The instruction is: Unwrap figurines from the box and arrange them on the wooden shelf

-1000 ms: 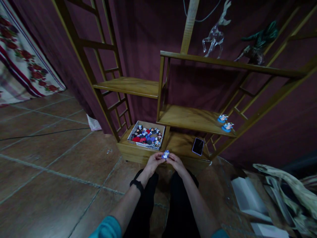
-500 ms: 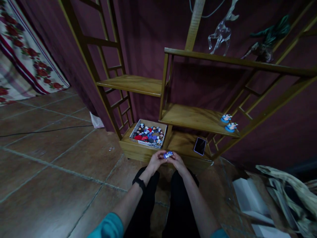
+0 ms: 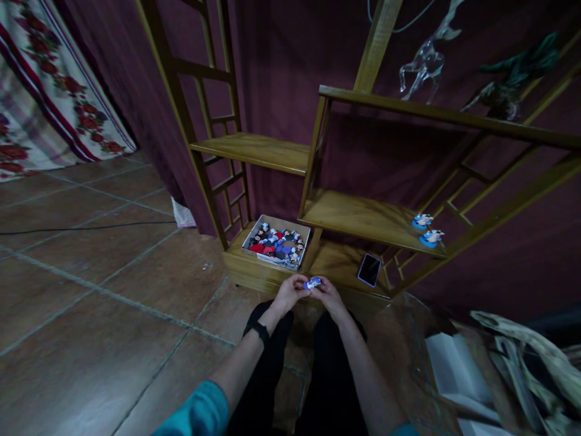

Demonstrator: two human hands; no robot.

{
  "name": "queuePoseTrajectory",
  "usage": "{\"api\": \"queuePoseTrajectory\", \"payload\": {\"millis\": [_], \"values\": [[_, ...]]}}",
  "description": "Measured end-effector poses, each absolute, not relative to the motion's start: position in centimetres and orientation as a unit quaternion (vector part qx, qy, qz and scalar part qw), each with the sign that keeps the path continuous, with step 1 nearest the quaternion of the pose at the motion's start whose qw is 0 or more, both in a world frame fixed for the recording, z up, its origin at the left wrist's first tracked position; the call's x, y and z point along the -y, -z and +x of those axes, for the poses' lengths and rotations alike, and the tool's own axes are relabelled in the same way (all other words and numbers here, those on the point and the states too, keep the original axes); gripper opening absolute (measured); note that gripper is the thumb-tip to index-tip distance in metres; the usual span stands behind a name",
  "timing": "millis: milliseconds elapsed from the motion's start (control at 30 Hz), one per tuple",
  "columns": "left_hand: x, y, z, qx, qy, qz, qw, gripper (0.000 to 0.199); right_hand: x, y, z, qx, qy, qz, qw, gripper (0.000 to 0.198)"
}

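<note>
A small purple-and-white figurine (image 3: 313, 283) is held between both hands, in front of the low shelf's edge. My left hand (image 3: 290, 292) closes its fingertips on the figurine's left side, and my right hand (image 3: 328, 295) pinches it from the right. Just beyond them, a shallow cardboard box (image 3: 303, 237) full of small red, purple, black and white figurines rests on the bottom shelf. Two figurines on blue bases, a rear one (image 3: 422, 221) and a front one (image 3: 431, 238), stand at the right end of the middle shelf.
A phone (image 3: 369, 269) lies on the lower shelf at right. The wooden shelf unit (image 3: 254, 151) bears a clear glass deer (image 3: 424, 65) and a dark green sculpture (image 3: 508, 79) on top. White boxes (image 3: 460, 369) and cloth lie on the floor at right. A black cable (image 3: 91, 228) crosses the tiles.
The view has shifted slightly, so the shelves appear a little further right. Both hands keep their hold on the figurine, which looks slightly turned.
</note>
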State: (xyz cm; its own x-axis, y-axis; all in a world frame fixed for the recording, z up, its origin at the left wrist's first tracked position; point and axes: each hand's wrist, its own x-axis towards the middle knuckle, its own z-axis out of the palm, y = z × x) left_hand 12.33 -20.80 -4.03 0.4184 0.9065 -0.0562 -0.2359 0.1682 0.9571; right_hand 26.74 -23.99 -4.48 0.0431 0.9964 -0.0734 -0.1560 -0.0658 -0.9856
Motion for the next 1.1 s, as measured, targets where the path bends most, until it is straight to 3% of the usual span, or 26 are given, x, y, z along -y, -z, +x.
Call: {"api": "queuePoseTrajectory", "payload": {"millis": [500,1100], "values": [[20.6,4.9,12.4,-0.334,-0.458,0.464,0.681,0.049,24.3,4.0,26.9,0.443,-0.560,-0.485,0.505,0.037],[20.5,3.8,12.0,-0.380,-0.425,0.493,0.657,0.035,24.3,4.3,27.1,0.356,-0.609,-0.458,0.540,0.038]]}}
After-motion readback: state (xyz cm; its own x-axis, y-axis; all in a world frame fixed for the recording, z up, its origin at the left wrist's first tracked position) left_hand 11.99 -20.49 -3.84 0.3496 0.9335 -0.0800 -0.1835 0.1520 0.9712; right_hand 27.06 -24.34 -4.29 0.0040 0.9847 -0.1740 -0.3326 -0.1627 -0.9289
